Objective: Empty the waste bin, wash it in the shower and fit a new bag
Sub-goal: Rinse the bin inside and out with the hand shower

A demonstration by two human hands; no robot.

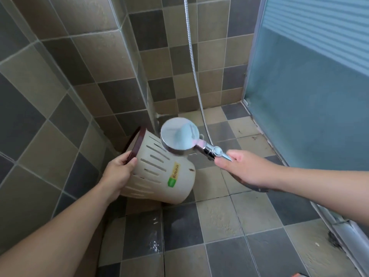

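Observation:
A cream plastic waste bin (169, 176) with slotted sides, a dark red rim and a yellow-green sticker is tipped on its side just above the shower floor, its mouth turned away to the left. My left hand (119, 168) grips it at the rim. My right hand (243, 168) holds the chrome handle of a shower head (179, 136), whose round face points down at the bin's side, close above it. I cannot tell whether water is spraying. The bin's inside is hidden.
A metal shower hose (192, 62) hangs down the tiled back wall to the floor. A frosted glass door (311, 96) with a metal track closes off the right side. Tiled walls stand left and behind. The floor tiles (151, 232) near me are wet.

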